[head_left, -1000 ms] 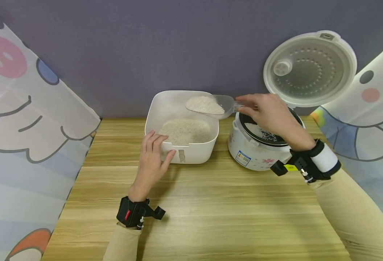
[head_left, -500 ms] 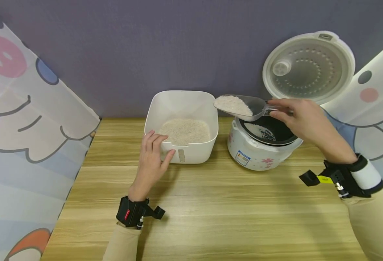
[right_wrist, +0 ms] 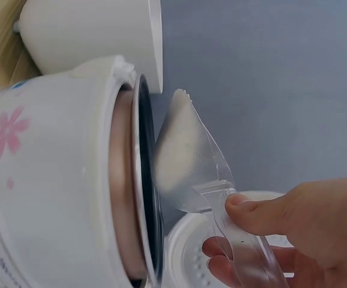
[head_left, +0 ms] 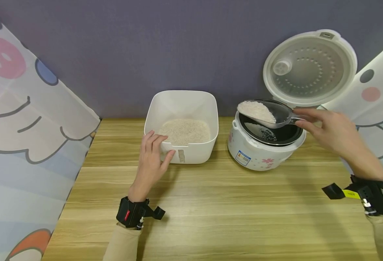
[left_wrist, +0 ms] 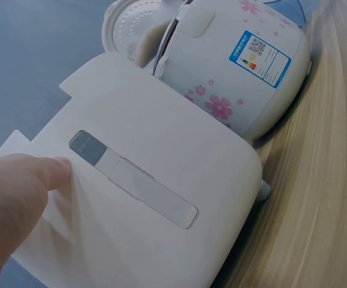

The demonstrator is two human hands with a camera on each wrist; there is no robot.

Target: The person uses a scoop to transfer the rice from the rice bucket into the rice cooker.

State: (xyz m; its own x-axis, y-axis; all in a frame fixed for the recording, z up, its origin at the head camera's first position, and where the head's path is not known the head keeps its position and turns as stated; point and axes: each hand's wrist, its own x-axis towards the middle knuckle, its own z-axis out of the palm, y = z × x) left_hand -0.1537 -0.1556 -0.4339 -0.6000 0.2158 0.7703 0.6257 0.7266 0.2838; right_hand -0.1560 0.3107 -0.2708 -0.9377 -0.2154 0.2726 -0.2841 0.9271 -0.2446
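Note:
My right hand [head_left: 333, 132] grips the handle of a clear plastic scoop [right_wrist: 212, 180], thumb on top and fingers underneath. White rice [head_left: 257, 111] is heaped toward the scoop's front end. The scoop hangs over the open mouth of a white rice cooker [head_left: 260, 157] with pink flowers; some rice lies in its dark inner pot [head_left: 287, 136]. To the left stands a white rice bin [head_left: 194, 154] with rice [head_left: 185, 131] at its bottom. My left hand [head_left: 152, 156] holds the bin's front rim, fingers over the edge and thumb [left_wrist: 56, 172] against the outer wall.
The cooker's lid [head_left: 310, 69] stands raised behind its pot, close to the grey back wall [head_left: 165, 47]. A wood-grain table [head_left: 217, 214] carries bin and cooker. Cartoon-printed sheets [head_left: 21, 119] hang at both sides.
My right hand has carried the loaded scoop rightward from above the bin to above the cooker's pot. The left hand stays in place on the bin's rim.

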